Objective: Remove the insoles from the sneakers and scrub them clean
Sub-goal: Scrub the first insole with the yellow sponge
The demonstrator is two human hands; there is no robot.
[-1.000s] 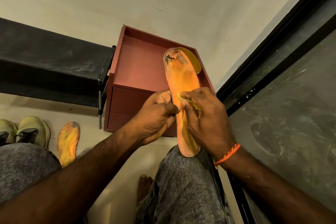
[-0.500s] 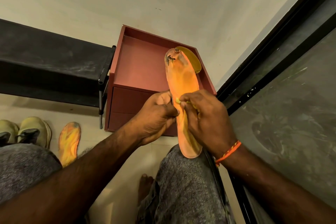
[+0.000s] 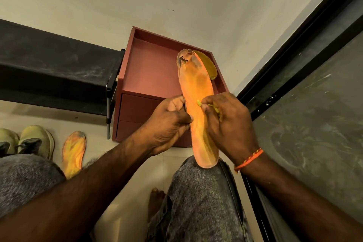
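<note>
Fingers pinch insole edge.

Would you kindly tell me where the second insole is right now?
The second insole lies on the floor at lower left of the head view, just right of the sneakers, below the black shelf.
</note>
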